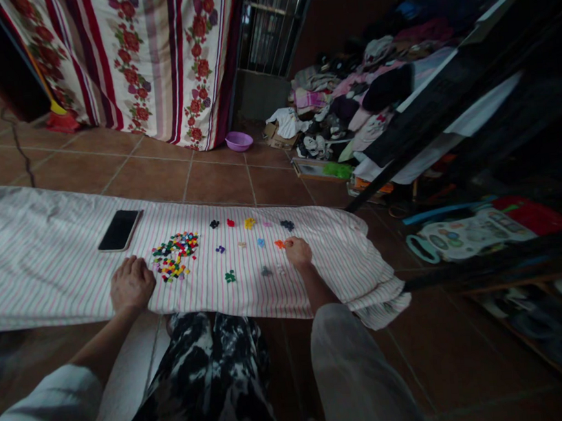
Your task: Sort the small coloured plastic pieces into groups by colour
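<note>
1. Right hand (298, 251): fingertips close together, at a small cluster of bright orange pieces (278, 244); whether one is held, I cannot tell.
2. Left hand (132, 284): loosely curled on white striped cloth (200, 296), just beside a multicoloured heap of tiny pieces (175, 245); any grip is hidden.
3. Beyond it: a flat, black-screened phone (120, 230).

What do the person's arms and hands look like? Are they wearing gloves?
No gloves! The left hand and right hand are bare, and no watch shows on either wrist. Both arms have loose, plain sleeves: the left sleeve looks pale, nearly white, and the right sleeve looks greyer. Any rings would be too small to tell.
</note>
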Tool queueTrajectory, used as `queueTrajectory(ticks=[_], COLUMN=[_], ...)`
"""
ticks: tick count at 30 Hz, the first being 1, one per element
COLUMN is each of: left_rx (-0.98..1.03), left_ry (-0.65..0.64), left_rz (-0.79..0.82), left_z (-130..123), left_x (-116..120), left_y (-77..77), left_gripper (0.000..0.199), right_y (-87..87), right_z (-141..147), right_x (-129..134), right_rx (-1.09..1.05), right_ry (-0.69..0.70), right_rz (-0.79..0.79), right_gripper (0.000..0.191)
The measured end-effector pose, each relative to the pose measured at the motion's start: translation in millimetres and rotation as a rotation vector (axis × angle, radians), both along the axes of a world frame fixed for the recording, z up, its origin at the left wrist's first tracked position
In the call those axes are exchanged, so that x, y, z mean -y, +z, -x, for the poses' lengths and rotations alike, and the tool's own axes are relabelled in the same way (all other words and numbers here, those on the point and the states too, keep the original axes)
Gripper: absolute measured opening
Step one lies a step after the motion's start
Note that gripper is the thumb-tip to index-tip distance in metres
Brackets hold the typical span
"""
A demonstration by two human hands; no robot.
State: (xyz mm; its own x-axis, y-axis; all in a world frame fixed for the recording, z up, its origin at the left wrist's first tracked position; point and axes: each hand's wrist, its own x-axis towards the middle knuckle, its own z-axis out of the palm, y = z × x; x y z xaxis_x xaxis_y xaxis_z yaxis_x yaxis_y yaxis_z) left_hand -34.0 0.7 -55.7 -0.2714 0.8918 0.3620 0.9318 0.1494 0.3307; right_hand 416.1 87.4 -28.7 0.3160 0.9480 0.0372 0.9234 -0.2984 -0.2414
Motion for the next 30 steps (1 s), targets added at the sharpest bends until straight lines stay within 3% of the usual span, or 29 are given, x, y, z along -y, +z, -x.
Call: queueTrajectory(ticks=[8,13,17,19,22,26,30], left_rx=[0.003,-0.034,-0.102,-0.133,-0.179,-0.201,-0.191], left_ry=[-0.005,-0.041,-0.228,-0.290,-0.330,-0.345,-0.387], left_rz=[0.008,0.015,0.052,0.069,0.084,0.071,0.080], left_z=[0.7,4.4,6.0,4.3,-0.6,-7.4,-13.9], left_x=[-1.8,-1.1,8.1,14.0,18.0,7.1,-17.7], left_y=[-1.5,-3.8,-9.8,-14.7,-21.7,-25.7,-25.3], left_gripper=[0.038,0.043,0.047,0.055,0.073,0.081,0.081], right_y=[-9.3,-4.4,-4.2,-10.3,-25.2,-42.6,-53.2], right_z=[0.2,17.7,79.9,126.0,195.5,251.8,259.4], right_x=[-2.8,-2.5,10.8,26.8,53.6,71.9,70.0], right_rx=[0.000,-0.088,-0.298,-0.404,-0.460,-0.429,-0.448], right_ry=[0.047,0.122,0.384,0.542,0.657,0.629,0.521], right_rz=[-0.062,-0.289,-0.444,-0.443,-0.383,-0.320,-0.355], right_gripper=[0.027,0.033,0.035,0.036,0.039,0.047,0.052])
